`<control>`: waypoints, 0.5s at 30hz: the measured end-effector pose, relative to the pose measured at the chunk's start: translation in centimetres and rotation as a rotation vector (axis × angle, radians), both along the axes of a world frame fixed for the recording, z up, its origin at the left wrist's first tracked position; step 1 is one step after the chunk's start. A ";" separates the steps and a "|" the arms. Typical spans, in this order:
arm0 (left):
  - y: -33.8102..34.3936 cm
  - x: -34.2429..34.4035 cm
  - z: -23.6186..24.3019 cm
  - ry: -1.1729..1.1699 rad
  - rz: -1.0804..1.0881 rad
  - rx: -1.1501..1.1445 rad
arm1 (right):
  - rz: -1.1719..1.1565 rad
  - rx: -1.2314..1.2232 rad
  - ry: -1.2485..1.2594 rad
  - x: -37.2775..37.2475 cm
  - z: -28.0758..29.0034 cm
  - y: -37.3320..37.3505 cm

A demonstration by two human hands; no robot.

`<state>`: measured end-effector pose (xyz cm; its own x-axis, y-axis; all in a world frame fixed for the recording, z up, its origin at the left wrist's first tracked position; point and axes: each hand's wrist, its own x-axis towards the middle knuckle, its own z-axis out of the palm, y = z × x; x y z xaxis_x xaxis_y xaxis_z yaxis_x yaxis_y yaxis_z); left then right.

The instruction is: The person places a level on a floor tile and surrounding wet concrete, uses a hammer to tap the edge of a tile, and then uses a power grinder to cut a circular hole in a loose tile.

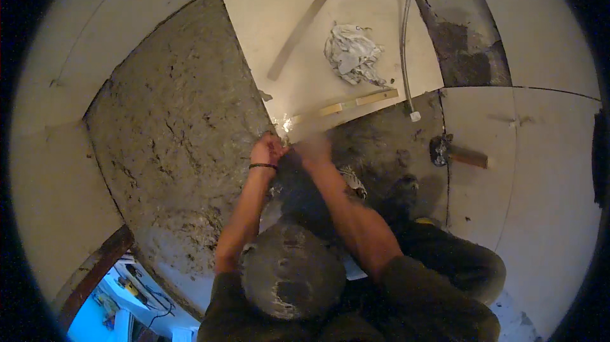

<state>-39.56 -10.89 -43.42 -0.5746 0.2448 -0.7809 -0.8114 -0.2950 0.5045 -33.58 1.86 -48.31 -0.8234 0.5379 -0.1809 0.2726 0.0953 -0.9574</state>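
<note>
At the near left corner of a large cream tile (298,37), my left hand (268,150) has its fingers curled at the edge; what they hold, if anything, is hidden. My right hand (312,150) is beside it, smeared by motion, its fingers unclear. A long, narrow level-like bar (368,97) lies along the tile's near edge. A crumpled white plastic bag (352,53) rests on the tile. Below my hands, between my forearms, is a rounded, grey, dirt-smeared thing (292,272) that I cannot make out.
Wet grey mortar (165,107) surrounds the tile on left and near sides. A flexible hose (405,50) runs down the right. A hammer-like tool with a wooden handle (469,156) lies right. Pale tiled surfaces (527,170) border the area. An opening with a dark sill (95,266) is at lower left.
</note>
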 end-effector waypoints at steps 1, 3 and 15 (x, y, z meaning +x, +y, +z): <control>-0.2 0.0 -0.1 0.001 0.001 -0.001 | -0.050 -0.072 0.096 -0.2 0.8 -0.2; -0.3 -0.3 0.0 -0.079 0.054 0.066 | 0.007 -0.098 -0.025 -0.4 2.6 0.1; -4.2 3.3 1.1 1.172 -0.646 -1.428 | 0.485 0.557 -0.845 2.6 6.1 5.7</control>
<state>-36.26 -15.06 -42.35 -0.9693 0.2349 0.0729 0.2455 0.9054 0.3465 -30.98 7.52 -42.17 -0.6944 0.3739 -0.6148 0.6323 0.7249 -0.2733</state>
